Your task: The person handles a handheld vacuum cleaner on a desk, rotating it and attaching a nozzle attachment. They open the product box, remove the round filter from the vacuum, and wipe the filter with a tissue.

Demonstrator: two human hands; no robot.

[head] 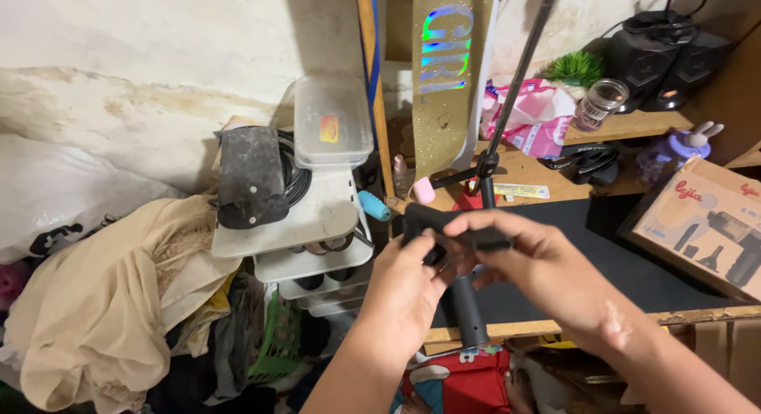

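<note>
My left hand (408, 291) and my right hand (535, 263) meet in the middle of the view, both closed on a black flat clamp-like part (432, 220) held crosswise. A black cylindrical handle (468, 315) hangs down below the hands. Just behind them stands a thin black tripod pole (519, 73) with spread legs, rising up and to the right. My fingers cover much of the black part, so its shape is partly hidden.
A white plastic rack (317, 216) with clear lidded boxes (331, 121) stands left. A cloth pile (103, 303) lies far left. A gold glittery sash (444, 73) hangs behind. A cardboard box (705, 224), black speakers (666, 57) and a jar (598, 103) sit right.
</note>
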